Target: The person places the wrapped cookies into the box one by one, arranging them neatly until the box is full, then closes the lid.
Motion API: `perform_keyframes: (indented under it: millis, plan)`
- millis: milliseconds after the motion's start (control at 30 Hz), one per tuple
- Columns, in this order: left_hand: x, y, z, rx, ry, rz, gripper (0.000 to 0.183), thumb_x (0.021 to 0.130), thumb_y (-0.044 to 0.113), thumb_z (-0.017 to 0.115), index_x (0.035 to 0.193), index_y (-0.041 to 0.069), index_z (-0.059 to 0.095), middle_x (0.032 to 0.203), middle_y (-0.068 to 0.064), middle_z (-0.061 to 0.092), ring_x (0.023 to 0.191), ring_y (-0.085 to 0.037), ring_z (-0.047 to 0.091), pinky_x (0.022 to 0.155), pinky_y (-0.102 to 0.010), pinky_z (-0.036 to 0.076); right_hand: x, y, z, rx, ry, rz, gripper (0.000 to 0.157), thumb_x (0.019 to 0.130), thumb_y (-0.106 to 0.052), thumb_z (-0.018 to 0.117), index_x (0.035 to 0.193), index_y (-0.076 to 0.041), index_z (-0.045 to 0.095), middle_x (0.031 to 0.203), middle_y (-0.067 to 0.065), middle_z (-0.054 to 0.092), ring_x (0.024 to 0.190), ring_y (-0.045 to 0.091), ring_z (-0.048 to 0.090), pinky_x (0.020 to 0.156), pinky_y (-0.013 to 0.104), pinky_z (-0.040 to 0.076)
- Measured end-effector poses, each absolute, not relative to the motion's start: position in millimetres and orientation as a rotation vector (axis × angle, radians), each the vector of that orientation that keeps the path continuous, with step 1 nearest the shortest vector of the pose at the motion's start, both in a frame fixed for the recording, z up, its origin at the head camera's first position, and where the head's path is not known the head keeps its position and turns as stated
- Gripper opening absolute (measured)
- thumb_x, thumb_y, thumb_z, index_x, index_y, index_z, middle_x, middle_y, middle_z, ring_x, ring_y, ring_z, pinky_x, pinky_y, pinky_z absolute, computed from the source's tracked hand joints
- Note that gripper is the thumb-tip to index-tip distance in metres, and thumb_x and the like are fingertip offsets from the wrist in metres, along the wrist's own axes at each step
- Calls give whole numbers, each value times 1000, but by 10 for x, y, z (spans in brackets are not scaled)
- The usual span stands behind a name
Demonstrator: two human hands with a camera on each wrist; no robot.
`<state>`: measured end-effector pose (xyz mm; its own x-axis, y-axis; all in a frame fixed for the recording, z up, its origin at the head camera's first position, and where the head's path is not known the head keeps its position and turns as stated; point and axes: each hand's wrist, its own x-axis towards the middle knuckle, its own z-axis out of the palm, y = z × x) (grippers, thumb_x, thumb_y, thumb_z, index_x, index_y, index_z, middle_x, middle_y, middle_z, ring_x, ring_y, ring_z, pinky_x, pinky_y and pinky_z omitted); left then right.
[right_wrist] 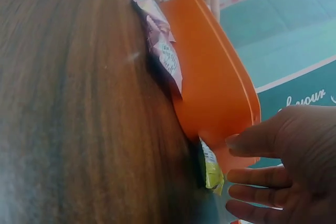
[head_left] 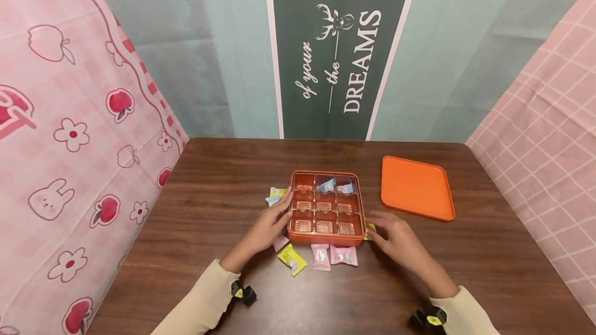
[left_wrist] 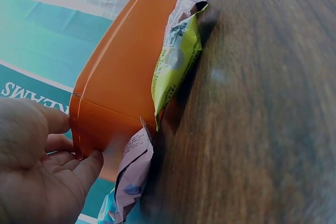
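An orange box (head_left: 326,240) with a clear insert split into several compartments stands on the table. Two blue-and-white wrapped candies, one in the back middle compartment (head_left: 327,185) and one in the back right, lie inside. My left hand (head_left: 267,225) touches the box's left wall, its fingertips at the rim. On the other side, my right hand (head_left: 396,234) has its fingers extended at the right wall, beside a yellow candy (right_wrist: 212,171). In front lie a yellow candy (head_left: 292,259) and two pink ones, a left pink candy (head_left: 321,257) and a right pink candy (head_left: 344,255).
An orange lid-like tray (head_left: 416,187) lies on the table (head_left: 223,169) to the right. Left of the box, partly behind my left hand, are a pink candy (head_left: 280,242), a blue candy (head_left: 272,200) and a yellow candy (head_left: 278,191). Curtains hang behind and at both sides.
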<state>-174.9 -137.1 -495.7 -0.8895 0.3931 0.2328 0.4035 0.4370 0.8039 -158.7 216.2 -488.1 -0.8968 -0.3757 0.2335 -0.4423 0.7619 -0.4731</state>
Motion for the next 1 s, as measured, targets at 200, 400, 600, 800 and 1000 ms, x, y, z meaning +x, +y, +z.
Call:
perform_keyframes:
  millis: [200, 400, 600, 800, 1000]
  plan:
    - [-1745, -1368, -4970, -732, -2660, -1491, 53, 106, 10, 52, 155, -2, 34, 165, -17, 23, 150, -30, 27, 122, -46, 23, -1548, 2192, -4915, 664, -2905, 714, 27, 89, -12, 79, 115, -5, 77, 127, 20, 66, 117, 40, 62, 92, 59, 54]
    - [-1753, -1374, -4974, -743, -2642, -1498, 54, 105, 9, 53, 154, -3, 34, 165, -17, 23, 150, -32, 26, 122, -49, 22, -1527, 2213, -4920, 682, -2901, 646, 28, 90, -16, 79, 116, -7, 77, 125, 20, 66, 114, 38, 62, 90, 59, 55]
    - [-1753, -1370, -4966, -739, -2643, -1489, 53, 106, 10, 53, 154, -2, 35, 165, -17, 23, 150, -32, 27, 122, -47, 22, -1531, 2213, -4918, 643, -2909, 590, 29, 91, -24, 78, 114, -7, 77, 110, 10, 65, 95, 25, 60, 77, 47, 57]
    - [-1761, -1362, -4985, -742, -2628, -1482, 53, 106, 9, 53, 154, -3, 35, 164, -19, 24, 149, -35, 27, 121, -51, 23, -1526, 2247, -4919, 627, -2957, 580, 31, 92, -26, 77, 117, -8, 76, 109, 9, 63, 91, 21, 58, 74, 44, 57]
    - [-1756, -1367, -4966, -743, -2639, -1504, 53, 106, 10, 52, 154, -3, 34, 165, -18, 23, 150, -34, 26, 121, -49, 22, -1499, 2314, -4914, 706, -2994, 572, 33, 91, -25, 78, 122, -12, 75, 115, 10, 60, 94, 24, 60, 77, 48, 59]
